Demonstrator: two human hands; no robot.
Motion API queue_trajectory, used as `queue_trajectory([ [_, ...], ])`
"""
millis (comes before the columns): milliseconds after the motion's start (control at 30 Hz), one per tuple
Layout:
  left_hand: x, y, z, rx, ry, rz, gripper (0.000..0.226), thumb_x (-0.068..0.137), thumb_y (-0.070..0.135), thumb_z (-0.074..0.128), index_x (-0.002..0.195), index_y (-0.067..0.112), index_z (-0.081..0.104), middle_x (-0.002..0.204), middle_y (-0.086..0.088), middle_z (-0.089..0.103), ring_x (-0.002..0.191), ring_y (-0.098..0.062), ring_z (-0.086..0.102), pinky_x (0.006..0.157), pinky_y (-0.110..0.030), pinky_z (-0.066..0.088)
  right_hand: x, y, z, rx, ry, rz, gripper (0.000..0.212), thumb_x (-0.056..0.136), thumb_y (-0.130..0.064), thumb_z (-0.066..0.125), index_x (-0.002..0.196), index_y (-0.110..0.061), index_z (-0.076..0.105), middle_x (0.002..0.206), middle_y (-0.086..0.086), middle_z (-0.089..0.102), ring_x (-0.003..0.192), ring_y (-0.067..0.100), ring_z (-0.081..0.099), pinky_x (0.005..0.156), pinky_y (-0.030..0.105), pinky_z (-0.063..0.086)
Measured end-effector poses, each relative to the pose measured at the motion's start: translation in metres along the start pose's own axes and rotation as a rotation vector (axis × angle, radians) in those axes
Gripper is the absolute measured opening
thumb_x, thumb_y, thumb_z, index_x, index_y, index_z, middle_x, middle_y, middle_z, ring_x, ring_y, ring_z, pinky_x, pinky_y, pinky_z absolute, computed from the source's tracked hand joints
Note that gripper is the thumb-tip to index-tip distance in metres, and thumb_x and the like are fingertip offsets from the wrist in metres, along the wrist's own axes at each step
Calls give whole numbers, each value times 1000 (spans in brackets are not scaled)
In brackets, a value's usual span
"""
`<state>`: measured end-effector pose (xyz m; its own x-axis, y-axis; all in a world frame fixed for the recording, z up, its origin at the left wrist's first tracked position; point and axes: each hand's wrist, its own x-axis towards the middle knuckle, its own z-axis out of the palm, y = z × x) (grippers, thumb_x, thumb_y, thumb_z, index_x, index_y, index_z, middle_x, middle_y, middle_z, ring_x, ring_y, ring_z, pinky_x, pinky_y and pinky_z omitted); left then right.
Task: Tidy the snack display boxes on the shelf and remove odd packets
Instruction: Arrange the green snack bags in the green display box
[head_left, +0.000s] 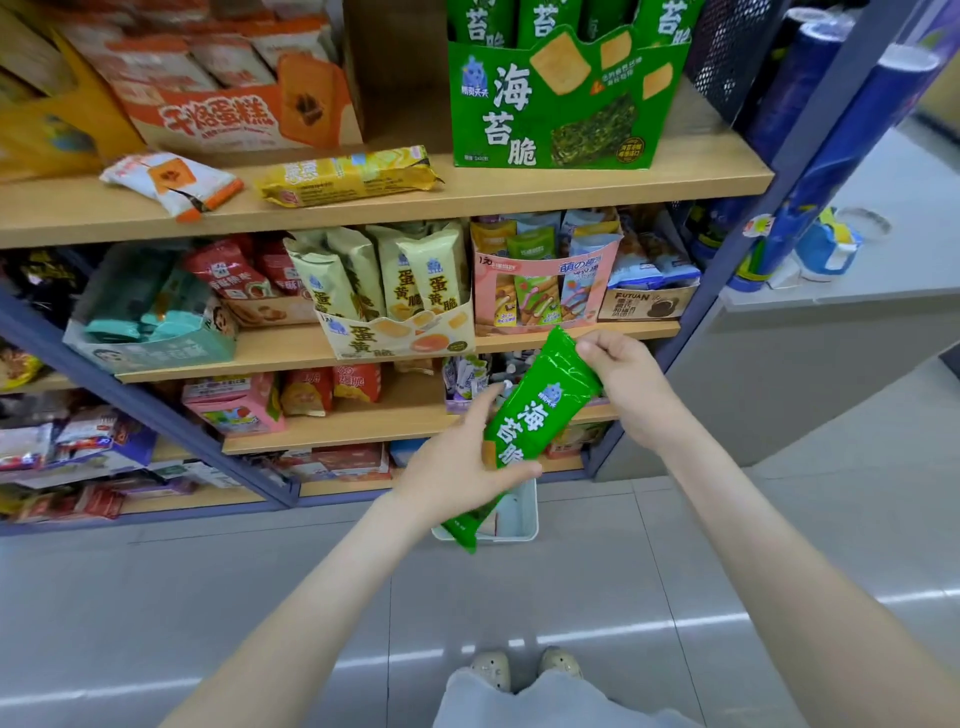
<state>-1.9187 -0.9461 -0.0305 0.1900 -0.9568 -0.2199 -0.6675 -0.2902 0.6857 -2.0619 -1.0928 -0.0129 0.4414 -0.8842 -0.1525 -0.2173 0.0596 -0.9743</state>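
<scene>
A green seaweed-crisp packet (535, 415) hangs tilted in front of the lower shelves, held by both hands. My left hand (457, 462) grips its lower half, thumb across the front. My right hand (623, 379) pinches its top right edge. The matching green display box (566, 104) stands on the top shelf at the right, with several packets upright in it. Loose on that shelf lie a white and orange packet (171, 182) and a yellow packet (348, 176), in front of an orange cake box (223, 114).
The second shelf carries a teal box (156, 348), a cream egg-yolk crisp box (400, 338), a pink box (540, 291) and a brown box (649, 304). A white bin (519, 514) sits on the floor below the packet. A grey counter (831, 291) stands at the right.
</scene>
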Motion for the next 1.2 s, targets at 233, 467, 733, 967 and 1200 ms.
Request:
queue_trajectory([
  [233,3,-4,3,-285,19,-38,68,88,41,68,142,38,27,118,11,63,100,-11,64,86,-29,51,-1,-9,-7,78,-288,-41,13,99,-13,51,102,-16,63,101,4,64,99,22,60,77,33,51],
  [467,-4,-6,-14,-680,-202,-61,41,94,20,61,118,49,43,115,24,59,94,6,64,84,-21,54,-5,-7,-15,112,-468,-91,23,80,-19,70,100,-11,64,96,-5,70,87,9,64,77,24,52],
  [733,-14,-10,-13,-772,-409,-138,49,89,41,64,128,51,37,119,17,61,101,-7,66,82,-26,54,-7,0,-5,95,-244,-77,23,92,9,50,79,-7,59,69,0,57,57,2,51,60,16,43],
  [967,-15,-7,-8,-836,-294,-113,49,85,35,56,132,26,51,117,10,67,104,-7,65,85,-21,51,-19,-4,6,17,-303,-91,26,89,-28,63,114,-20,58,113,-4,58,105,7,54,82,20,46],
  [1200,-12,-9,3,-1022,-163,-45,46,88,27,53,131,41,46,126,6,63,115,-19,61,99,-42,49,-34,3,17,-113,-294,-97,60,89,-20,69,141,-27,41,139,-8,51,120,11,56,105,44,44],
])
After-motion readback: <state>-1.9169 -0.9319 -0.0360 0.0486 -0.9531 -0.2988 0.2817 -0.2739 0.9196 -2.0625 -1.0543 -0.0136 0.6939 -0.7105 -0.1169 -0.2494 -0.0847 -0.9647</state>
